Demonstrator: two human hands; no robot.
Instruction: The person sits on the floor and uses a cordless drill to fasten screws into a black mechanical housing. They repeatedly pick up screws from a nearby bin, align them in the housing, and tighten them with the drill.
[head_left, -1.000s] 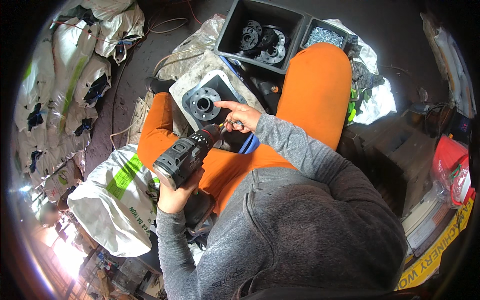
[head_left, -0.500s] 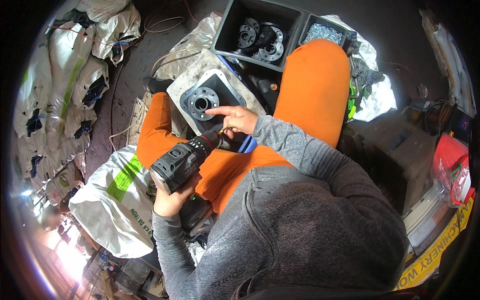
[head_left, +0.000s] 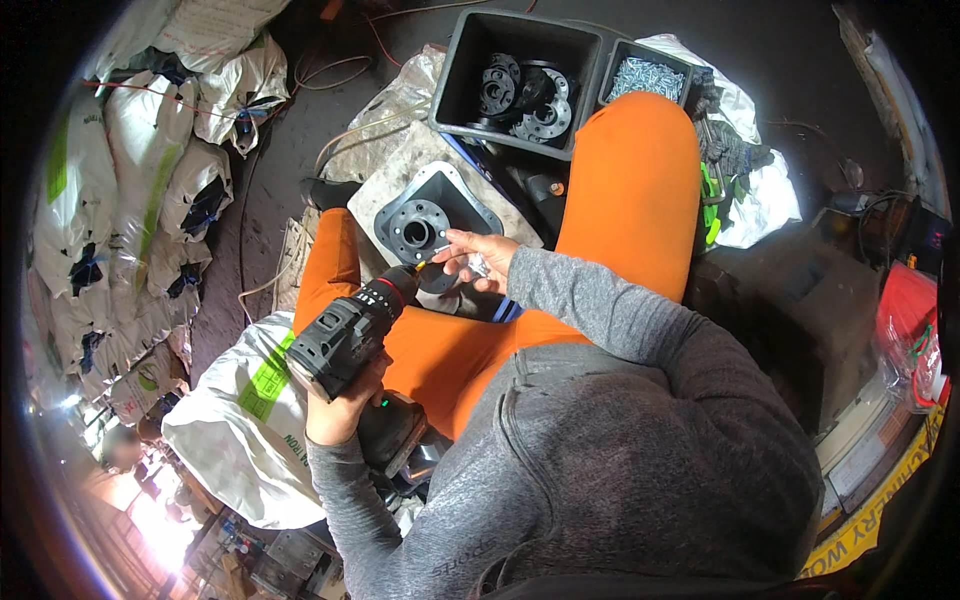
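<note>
White sacks (head_left: 130, 190) line the dark floor. Your left hand (head_left: 340, 410) grips the cordless drill (head_left: 350, 335), now tipped higher; your right hand (head_left: 478, 258) pinches, probably, screws beside the grey flanged housing (head_left: 425, 215). Black bins hold flanges (head_left: 525, 90) and screws (head_left: 645, 75).

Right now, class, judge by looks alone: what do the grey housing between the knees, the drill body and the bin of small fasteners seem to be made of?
Grey housing: probably cast metal or moulded plastic; matt, even grey with a bolt-hole ring. It stays open.
Drill in the left hand: likely black plastic, ribbed and dull.
Fasteners: apparently metal, silvery and glinting.
</note>
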